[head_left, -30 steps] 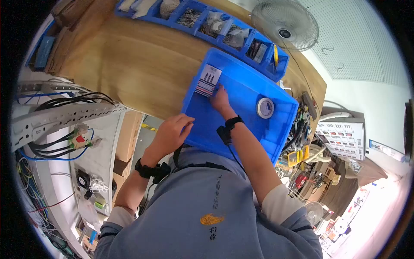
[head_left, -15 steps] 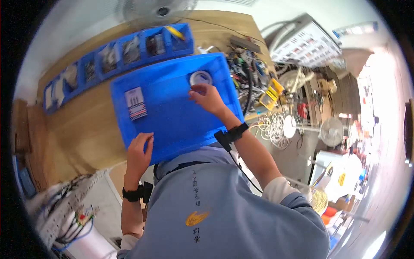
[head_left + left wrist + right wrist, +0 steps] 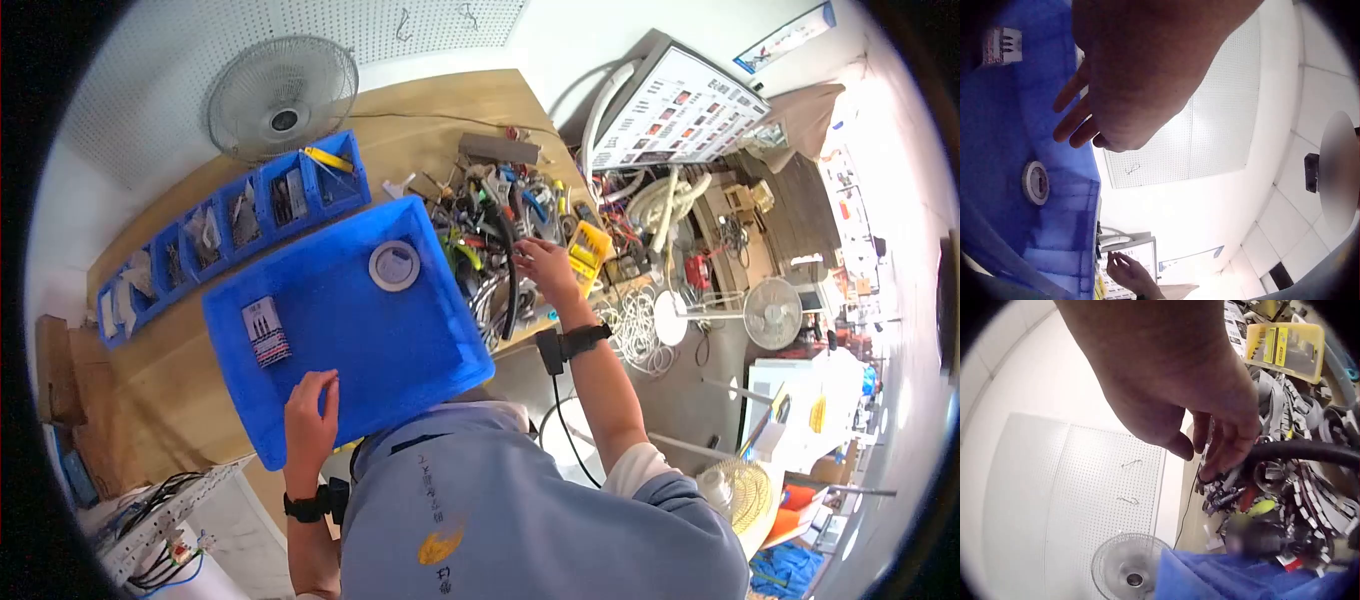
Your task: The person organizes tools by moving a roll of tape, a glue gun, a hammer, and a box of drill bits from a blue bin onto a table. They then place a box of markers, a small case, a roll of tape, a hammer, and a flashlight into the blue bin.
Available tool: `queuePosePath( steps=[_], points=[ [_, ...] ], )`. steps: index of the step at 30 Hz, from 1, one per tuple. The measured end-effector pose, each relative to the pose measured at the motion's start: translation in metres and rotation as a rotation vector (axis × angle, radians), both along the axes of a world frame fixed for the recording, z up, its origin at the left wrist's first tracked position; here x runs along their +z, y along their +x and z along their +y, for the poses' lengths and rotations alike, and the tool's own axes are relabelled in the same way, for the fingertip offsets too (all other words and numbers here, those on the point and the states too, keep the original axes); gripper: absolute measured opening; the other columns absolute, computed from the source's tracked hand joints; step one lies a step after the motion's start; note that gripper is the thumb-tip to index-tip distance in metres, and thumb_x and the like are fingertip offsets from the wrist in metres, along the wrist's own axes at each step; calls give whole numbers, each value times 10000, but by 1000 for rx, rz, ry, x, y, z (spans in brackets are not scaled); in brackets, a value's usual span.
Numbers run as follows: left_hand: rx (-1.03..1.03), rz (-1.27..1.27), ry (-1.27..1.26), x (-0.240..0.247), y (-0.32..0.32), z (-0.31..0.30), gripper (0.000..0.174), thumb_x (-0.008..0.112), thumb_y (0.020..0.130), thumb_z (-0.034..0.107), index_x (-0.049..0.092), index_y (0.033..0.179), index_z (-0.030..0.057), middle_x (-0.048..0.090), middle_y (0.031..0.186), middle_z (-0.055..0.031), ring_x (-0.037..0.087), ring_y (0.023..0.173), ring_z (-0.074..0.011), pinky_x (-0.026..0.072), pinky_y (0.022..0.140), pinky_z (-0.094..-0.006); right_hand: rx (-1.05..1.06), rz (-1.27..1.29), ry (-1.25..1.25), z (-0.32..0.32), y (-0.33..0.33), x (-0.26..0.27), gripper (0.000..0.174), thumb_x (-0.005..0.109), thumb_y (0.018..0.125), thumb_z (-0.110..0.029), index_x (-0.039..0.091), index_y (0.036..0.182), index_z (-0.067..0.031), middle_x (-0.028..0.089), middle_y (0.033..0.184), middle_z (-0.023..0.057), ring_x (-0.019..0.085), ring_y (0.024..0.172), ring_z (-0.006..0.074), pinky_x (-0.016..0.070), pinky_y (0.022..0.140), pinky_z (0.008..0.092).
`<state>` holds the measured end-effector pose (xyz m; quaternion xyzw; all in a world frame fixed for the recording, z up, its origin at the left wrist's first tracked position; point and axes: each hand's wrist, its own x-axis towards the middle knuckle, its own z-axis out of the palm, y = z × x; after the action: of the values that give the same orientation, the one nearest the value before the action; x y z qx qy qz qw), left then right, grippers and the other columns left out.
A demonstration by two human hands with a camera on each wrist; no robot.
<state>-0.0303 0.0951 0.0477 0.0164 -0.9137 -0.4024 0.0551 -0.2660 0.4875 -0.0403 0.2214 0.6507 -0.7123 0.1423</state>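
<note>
In the head view, the two hands are staying well away from each other. The left hand is hanging over the near wall of the big blue tub, with its fingers out and its thumb a little apart, and it is holding nothing. The right hand is reaching past the tub to the messy heap of tools and wires. Its fingers are going over the bendy black tube, but I cannot tell if they are touching it. A yellow box is sitting just beside this hand. Inside the tub, a flat card is lying on one side and a round white roll is lying near the far corner.

In the left wrist view, the left hand's fingers are pointing at the tub, and the roll is lying apart from them.

In the right wrist view, the right hand's fingers are bending loosely down at the edge of the heap. The black tube is running right beside them, and a bright green thing is poking out below. A fan is standing behind the tub.
</note>
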Motion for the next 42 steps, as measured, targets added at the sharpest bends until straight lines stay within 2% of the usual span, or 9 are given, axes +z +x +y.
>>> queuePosePath(
  steps=[6,7,17,22,26,31,35,38,42],
  points=[
    [81,-49,-70,11,-13,58,111,606,940,60,650,1025,2,672,984,-153,644,914,-349,488,808,-418,77,211,-165,68,-125,-60,262,650,938,-151,607,1166,-31,629,1033,70,656,891,209,562,730,320],
    [105,-64,-76,13,-13,66,112,604,941,60,650,1025,3,672,984,-153,643,916,-349,486,810,-419,-35,39,-328,69,-144,-48,258,647,940,-154,602,1166,-39,628,1018,73,654,901,219,562,738,331],
    [405,-153,-133,26,13,121,135,620,933,67,659,1049,11,672,996,-149,636,939,-351,486,820,-434,-40,-113,-468,91,-282,-130,350,613,968,-166,512,1299,-119,607,1102,115,654,964,260,535,756,363],
    [478,-162,-135,33,18,135,147,632,925,69,662,1058,14,668,977,-148,635,925,-346,490,817,-440,-103,-99,-440,82,-281,-112,338,626,976,-166,563,1305,-118,611,1031,73,642,870,213,493,658,331],
    [443,-150,-148,37,7,143,151,630,926,82,662,1061,23,667,971,-138,634,917,-343,488,812,-428,-69,210,-246,96,-282,-105,200,708,939,-187,696,1077,-43,626,794,-11,585,725,88,432,586,237],
    [328,-98,-205,40,-14,149,146,631,934,95,668,1046,10,678,969,-150,646,915,-348,503,813,-420,-78,511,79,131,-284,-58,193,758,897,-146,733,1035,-13,658,835,-6,535,663,68,415,558,236],
    [242,-66,-199,37,-27,149,145,638,921,117,666,1036,33,674,963,-126,642,888,-331,495,784,-422,-112,590,4,139,-261,12,226,726,928,-159,711,1095,-7,588,754,-26,481,655,59,391,584,217],
    [179,-53,-194,36,-32,146,143,640,922,124,671,1035,42,677,969,-129,643,894,-334,499,784,-426,-40,621,-151,129,-227,72,278,692,956,-153,645,1178,8,591,842,-8,489,709,65,402,622,223],
    [146,-33,-176,34,-30,139,139,637,928,126,672,1034,45,678,966,-132,644,896,-337,501,782,-426,159,635,-345,89,-191,116,128,655,977,-114,674,1080,-40,609,829,-14,521,743,80,447,686,252]
  ],
)
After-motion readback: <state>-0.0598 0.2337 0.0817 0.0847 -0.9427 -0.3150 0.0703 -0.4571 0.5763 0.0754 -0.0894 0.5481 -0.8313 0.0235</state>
